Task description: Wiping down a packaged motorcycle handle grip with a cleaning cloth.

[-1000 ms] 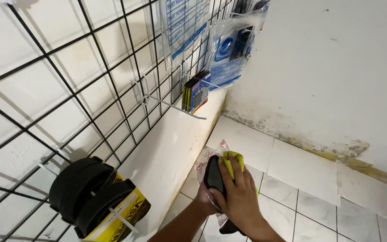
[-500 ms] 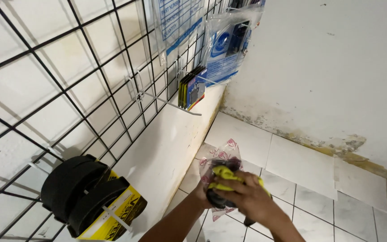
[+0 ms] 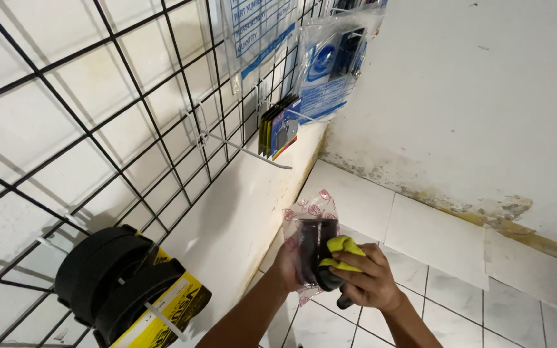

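A: We clamp the clear plastic packet with red print and a dark part inside [image 3: 311,241] in our left hand [image 3: 286,265], low in front of the wire grid. Our right hand [image 3: 365,280] has its fingers closed on a yellow cloth [image 3: 342,250], pressed against the packet.

B: We'd best keep the packet steady and wipe with even strokes. Counting outward: one packet, one cloth, one bundle of black curved pads in a yellow sleeve [image 3: 124,290], one stack of small cards on a hook [image 3: 278,125], and two hanging clear bags [image 3: 330,64].
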